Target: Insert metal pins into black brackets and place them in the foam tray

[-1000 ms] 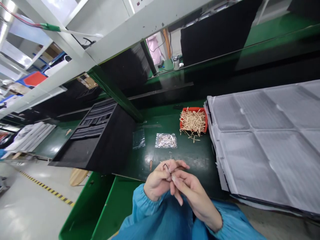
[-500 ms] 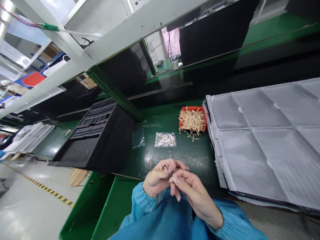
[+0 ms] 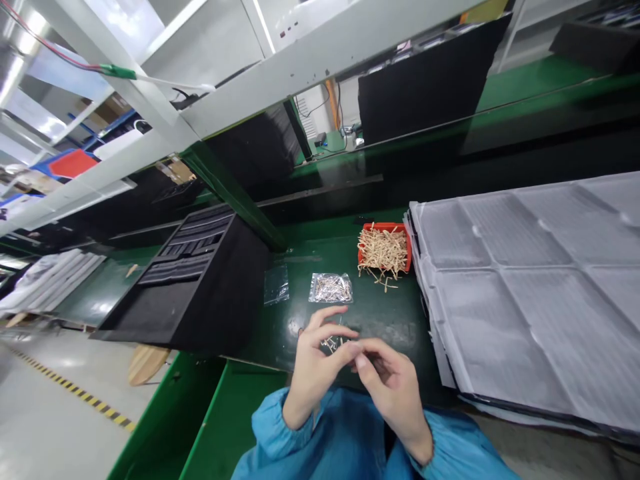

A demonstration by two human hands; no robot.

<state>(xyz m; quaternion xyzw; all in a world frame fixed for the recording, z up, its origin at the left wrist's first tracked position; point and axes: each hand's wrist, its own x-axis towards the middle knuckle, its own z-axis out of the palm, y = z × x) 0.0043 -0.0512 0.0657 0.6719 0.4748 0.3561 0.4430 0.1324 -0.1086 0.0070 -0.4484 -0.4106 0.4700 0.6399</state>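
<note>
My left hand [image 3: 320,363] is at the bench's near edge, its index and middle fingers stretched out and apart, its thumb reaching toward my right fingertips. My right hand [image 3: 393,383] is closed in a pinch beside it; whatever it holds is hidden by the fingers. Small metal pieces [image 3: 331,344] lie on the green bench behind my left fingers. Farther back sits a clear bag of small parts [image 3: 331,288], with a flat clear bag [image 3: 277,285] to its left. A red bin [image 3: 409,257] heaped with pale strips [image 3: 383,248] stands behind my right hand.
A large black case with slots [image 3: 225,287] stands on the left. Stacked grey padded sheets [image 3: 505,300] cover the right side. Below the bench at the left is a green bin [image 3: 240,413]. A green post [image 3: 233,193] and a black ledge rise behind.
My left hand has spread its fingers and turned, showing small pieces behind them. The dark thin item seen between my hands before no longer shows. The view has shifted slightly.
</note>
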